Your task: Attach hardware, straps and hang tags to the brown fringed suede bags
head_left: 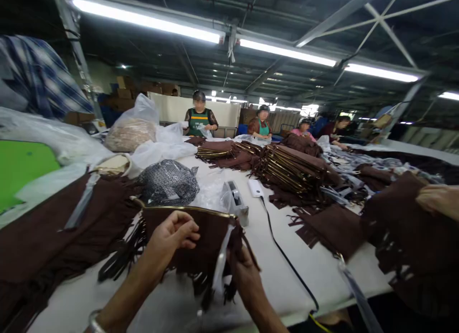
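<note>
The left hand (172, 239) is curling its fingers around a soft brown bag (195, 239) with a shiny gold rim and stringy fringe. The right hand (247, 275) is pinching the bag's lower right side. The bag is hanging just over the white table (272, 280). Behind it, a clear plastic bag (168, 182) is holding something dark and speckled. Four people are sitting far back

Both forearms are bare, with no sleeves in view. The left hand (171, 237) has no glove and no ring. A thin silver bangle (93, 322) sits on the left wrist (partly cut off). The right hand (243, 271) is bare too.
</note>
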Action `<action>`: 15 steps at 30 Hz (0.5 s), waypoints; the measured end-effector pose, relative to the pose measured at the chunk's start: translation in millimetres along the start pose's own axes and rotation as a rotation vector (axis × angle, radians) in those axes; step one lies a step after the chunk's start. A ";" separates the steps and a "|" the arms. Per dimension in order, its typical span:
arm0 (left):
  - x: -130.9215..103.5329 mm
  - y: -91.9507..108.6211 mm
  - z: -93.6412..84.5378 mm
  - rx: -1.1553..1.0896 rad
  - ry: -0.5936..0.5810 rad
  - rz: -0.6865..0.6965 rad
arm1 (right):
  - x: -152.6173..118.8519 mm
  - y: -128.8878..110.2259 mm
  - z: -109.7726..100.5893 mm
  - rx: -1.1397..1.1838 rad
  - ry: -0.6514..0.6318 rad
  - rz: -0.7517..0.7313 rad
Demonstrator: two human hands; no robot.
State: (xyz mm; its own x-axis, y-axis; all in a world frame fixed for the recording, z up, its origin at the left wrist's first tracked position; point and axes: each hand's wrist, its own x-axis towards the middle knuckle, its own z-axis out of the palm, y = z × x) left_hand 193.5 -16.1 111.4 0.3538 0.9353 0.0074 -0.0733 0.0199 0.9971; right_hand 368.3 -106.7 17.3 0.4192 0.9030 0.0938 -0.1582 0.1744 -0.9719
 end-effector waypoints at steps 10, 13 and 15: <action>13.4 -67.5 -19.4 0.509 -0.007 0.091 | -11.1 11.6 -75.7 0.162 0.101 0.220; 11.0 -74.4 -10.9 0.693 -0.042 0.154 | -23.4 23.1 -95.3 0.068 0.079 0.259; 12.8 -75.6 -2.5 0.764 -0.054 0.244 | -29.2 28.6 -109.2 -0.040 0.100 0.205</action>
State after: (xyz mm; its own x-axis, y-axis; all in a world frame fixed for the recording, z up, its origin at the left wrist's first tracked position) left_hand 201.2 -4.7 35.9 0.4560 0.8633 0.2163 0.4967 -0.4486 0.7430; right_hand 449.1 -170.9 -36.8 0.4689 0.8741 -0.1268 -0.2145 -0.0265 -0.9764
